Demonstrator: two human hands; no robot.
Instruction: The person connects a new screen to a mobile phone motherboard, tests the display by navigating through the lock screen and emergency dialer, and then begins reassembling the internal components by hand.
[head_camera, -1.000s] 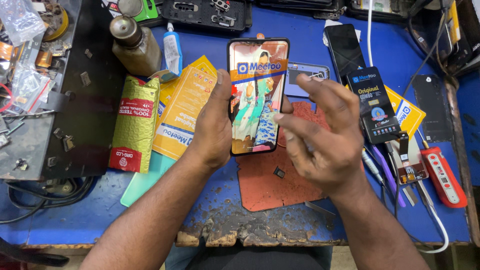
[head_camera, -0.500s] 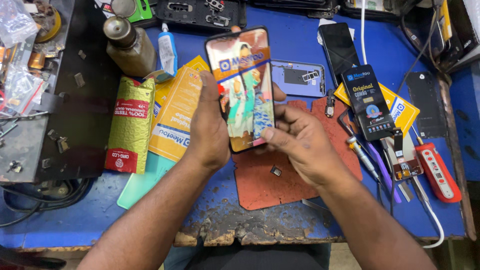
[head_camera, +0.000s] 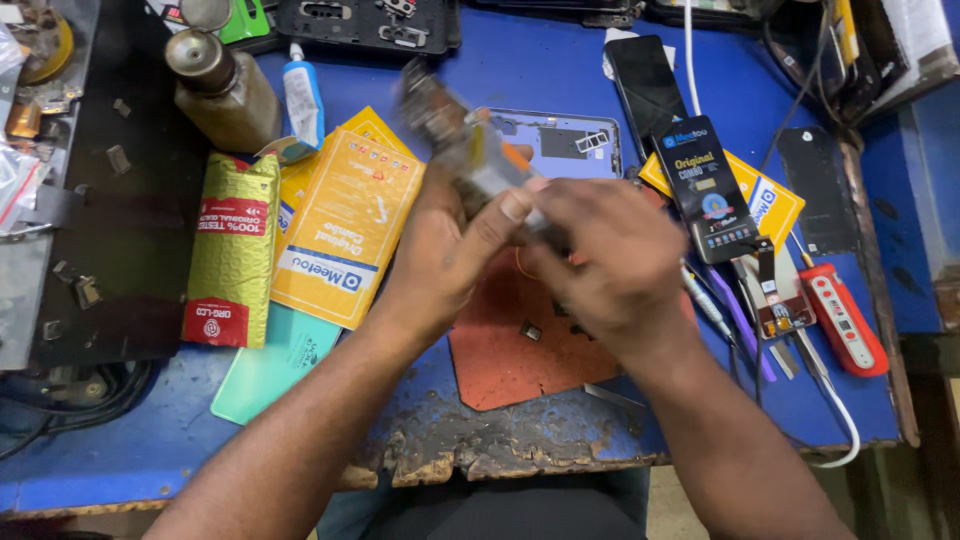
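Holding a phone (head_camera: 470, 160) up over the bench, both hands are clamped on it: the left hand (head_camera: 450, 240) grips its lower part with the thumb pressed across the side, and the right hand (head_camera: 600, 255) wraps the bottom end from the other side. It's motion-blurred, so all I can make out is a flat slab, greyish with an orange fleck, its long axis tilted, top end pointing up and to the left, away from the person. It sits above a worn reddish-orange rubber mat (head_camera: 520, 360) lying on a blue workbench (head_camera: 540, 70) whose front edge is chipped and crusty. Just behind the hands lies a purple phone back frame (head_camera: 560, 140), flat and showing its inner side. Left of the hands there's a stack of yellow-orange cardboard sleeves (head_camera: 345, 230), rectangular, then a crinkly gold foil pouch (head_camera: 232, 245) with red label bands, and a smooth teal card (head_camera: 270, 365) sticking out underneath. To the right, a glossy black rectangular package (head_camera: 705, 190) rests on a yellow one, next to a red-handled tool (head_camera: 840, 320). A grimy metal-capped bottle (head_camera: 220, 90) stands at back left beside a small white glue tube (head_camera: 302, 100).
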